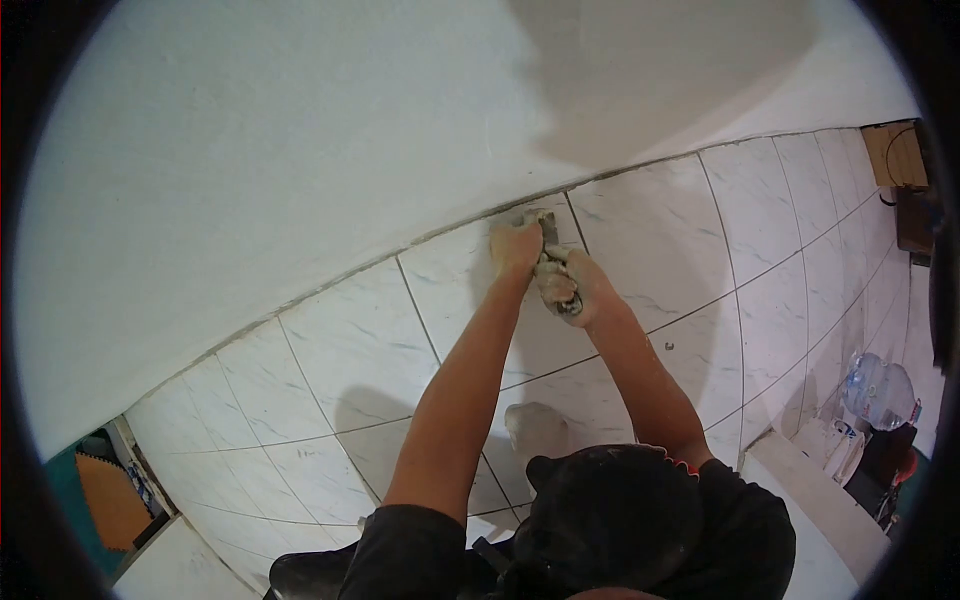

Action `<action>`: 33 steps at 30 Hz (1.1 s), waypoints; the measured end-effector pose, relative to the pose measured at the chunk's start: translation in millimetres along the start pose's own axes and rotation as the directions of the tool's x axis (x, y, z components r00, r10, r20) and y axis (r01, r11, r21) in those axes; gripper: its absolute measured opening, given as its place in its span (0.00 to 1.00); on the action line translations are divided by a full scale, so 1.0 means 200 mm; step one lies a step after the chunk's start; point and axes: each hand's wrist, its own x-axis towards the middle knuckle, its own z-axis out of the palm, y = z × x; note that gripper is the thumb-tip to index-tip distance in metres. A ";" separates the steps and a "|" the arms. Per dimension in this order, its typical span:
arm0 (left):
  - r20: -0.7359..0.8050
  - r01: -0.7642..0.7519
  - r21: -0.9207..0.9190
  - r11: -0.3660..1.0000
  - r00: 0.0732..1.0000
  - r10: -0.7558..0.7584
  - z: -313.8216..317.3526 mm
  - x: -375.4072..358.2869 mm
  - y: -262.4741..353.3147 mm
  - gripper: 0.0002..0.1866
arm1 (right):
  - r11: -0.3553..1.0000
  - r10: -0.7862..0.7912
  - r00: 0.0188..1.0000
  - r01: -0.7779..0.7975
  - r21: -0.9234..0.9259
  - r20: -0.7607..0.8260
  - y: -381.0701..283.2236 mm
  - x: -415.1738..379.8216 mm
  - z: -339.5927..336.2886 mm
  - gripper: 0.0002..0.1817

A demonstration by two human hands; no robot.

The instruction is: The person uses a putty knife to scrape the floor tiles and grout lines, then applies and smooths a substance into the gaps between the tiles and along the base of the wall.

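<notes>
My right hand (585,284) is closed around the handle of a putty knife (548,229). The tool's flat blade is smeared with a pale paste and points toward the joint where the wall meets the floor. Just left of the blade, my left hand (516,247) is closed, its fingertips near the blade and the wall's foot. What it may hold is hidden. Both hands look dusted with paste. Under them lie white marbled floor tiles (350,340) with dark joints, and a rough gap (455,227) runs along the white wall (280,150).
A pale foot (537,430) rests on the tiles below my arms. A clear plastic water bottle (878,392) lies at the right, beside a low white ledge (810,500). A cardboard box (894,155) stands at the far right. An orange-brown sheet (115,500) is at the lower left.
</notes>
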 end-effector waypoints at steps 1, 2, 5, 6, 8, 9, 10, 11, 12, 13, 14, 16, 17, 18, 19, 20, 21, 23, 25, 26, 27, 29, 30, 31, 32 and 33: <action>-0.025 -0.007 0.018 1.000 1.000 0.008 0.00 0.03 0.03 0.24 | 0.999 -0.031 0.999 0.032 0.036 -0.024 -0.02 0.00 0.03 0.17; -0.022 -0.011 0.017 1.000 1.000 0.012 0.00 0.02 0.03 0.24 | 0.999 -0.036 0.999 0.037 0.036 -0.024 -0.01 -0.01 0.06 0.17; 0.004 -0.083 -0.148 0.985 0.996 0.084 -0.02 -0.04 0.02 0.22 | 0.999 -0.042 0.997 0.043 0.009 -0.072 0.02 -0.03 0.06 0.17; -0.007 -0.083 -0.099 0.992 0.997 0.082 -0.02 -0.06 0.01 0.22 | 0.999 -0.038 0.998 0.039 0.017 -0.046 0.04 -0.03 0.02 0.15; -0.015 -0.071 -0.045 0.996 0.997 0.071 -0.01 -0.05 -0.03 0.22 | 0.999 -0.027 0.999 0.028 0.031 -0.028 0.05 -0.03 -0.01 0.14; -0.009 -0.108 -0.056 0.993 0.994 0.107 0.00 -0.01 -0.01 0.23 | 0.999 -0.026 0.999 0.027 0.025 -0.025 0.02 -0.01 -0.01 0.14; -0.002 -0.144 -0.067 0.987 0.989 0.145 0.02 0.02 -0.02 0.23 | 0.999 -0.026 0.999 0.027 0.018 -0.023 0.00 0.00 0.02 0.14; -0.001 -0.149 -0.068 0.986 0.989 0.149 0.03 0.05 -0.02 0.23 | 0.999 -0.031 0.999 0.031 0.017 -0.022 -0.01 0.00 0.05 0.14; 0.016 -0.096 -0.081 0.992 0.995 0.098 0.04 0.07 -0.04 0.24 | 0.999 -0.036 0.997 0.038 0.025 -0.071 -0.01 0.00 0.08 0.15; 0.030 -0.046 -0.095 0.994 0.998 0.049 0.03 0.07 -0.02 0.24 | 0.999 -0.041 0.992 0.045 0.030 -0.117 -0.02 -0.01 0.11 0.17; 0.030 -0.048 -0.096 0.994 0.998 0.051 0.01 0.05 -0.02 0.24 | 0.999 -0.043 0.992 0.046 0.029 -0.117 0.01 -0.01 0.09 0.17; -0.034 -0.147 -0.062 0.987 0.989 0.145 -0.03 -0.04 -0.05 0.25 | 0.994 -0.047 0.993 0.036 -0.104 -0.105 0.08 -0.01 0.04 0.17; -0.039 -0.142 -0.062 0.988 0.989 0.140 -0.06 -0.07 -0.04 0.25 | 0.994 -0.040 0.994 0.029 -0.105 -0.105 0.10 -0.02 0.04 0.17; -0.023 -0.082 -0.046 0.996 0.996 0.081 -0.08 -0.10 -0.03 0.25 | 0.990 -0.048 0.994 0.034 -0.136 -0.103 0.12 -0.04 0.03 0.17; -0.008 -0.023 -0.029 0.999 1.000 0.023 -0.09 -0.11 -0.04 0.24 | 0.985 -0.057 0.994 0.040 -0.167 -0.098 0.13 -0.04 0.04 0.16; -0.015 -0.022 -0.027 0.999 1.000 0.022 -0.09 -0.07 -0.05 0.24 | 0.985 -0.052 0.994 0.036 -0.168 -0.093 0.11 -0.01 0.04 0.16; -0.060 -0.007 0.009 1.000 0.998 0.008 -0.08 -0.02 -0.03 0.24 | 0.984 -0.021 0.997 0.007 -0.175 -0.074 0.07 0.03 0.05 0.15; -0.107 0.003 0.041 0.999 0.994 0.001 -0.09 0.01 -0.01 0.23 | 0.982 0.006 0.999 -0.015 -0.187 -0.052 0.05 0.04 0.08 0.15; -0.031 0.033 -0.124 0.992 0.999 -0.037 -0.13 -0.02 -0.05 0.24 | 0.974 -0.070 0.990 0.042 -0.222 -0.120 0.10 0.05 0.11 0.15; -0.039 0.033 -0.126 0.992 0.999 -0.038 -0.16 -0.06 -0.09 0.24 | 0.973 -0.065 0.991 0.037 -0.226 -0.116 0.15 0.03 0.11 0.15; -0.027 0.004 -0.098 0.995 1.000 -0.007 -0.19 -0.12 -0.16 0.24 | 0.967 -0.052 0.985 0.008 -0.255 -0.165 0.22 0.00 0.09 0.14; -0.016 -0.012 -0.067 0.998 1.000 0.011 -0.23 -0.15 -0.21 0.24 | 0.964 0.007 0.986 -0.050 -0.260 -0.165 0.32 -0.02 0.03 0.14; -0.059 0.011 -0.011 1.000 0.998 -0.011 -0.24 -0.15 -0.23 0.24 | 0.964 0.014 0.986 -0.058 -0.261 -0.167 0.33 0.00 0.02 0.14; -0.100 0.038 0.044 0.998 0.994 -0.033 -0.26 -0.16 -0.24 0.24 | 0.944 0.013 0.984 -0.070 -0.323 -0.177 0.32 0.02 0.02 0.14; -0.101 0.047 0.043 0.998 0.994 -0.043 -0.27 -0.16 -0.23 0.24 | 0.921 0.011 0.982 -0.083 -0.382 -0.187 0.30 0.05 0.05 0.15; -0.122 0.062 0.037 0.997 0.991 -0.057 -0.28 -0.11 -0.20 0.25 | 0.919 0.015 0.982 -0.088 -0.384 -0.187 0.31 0.05 0.05 0.15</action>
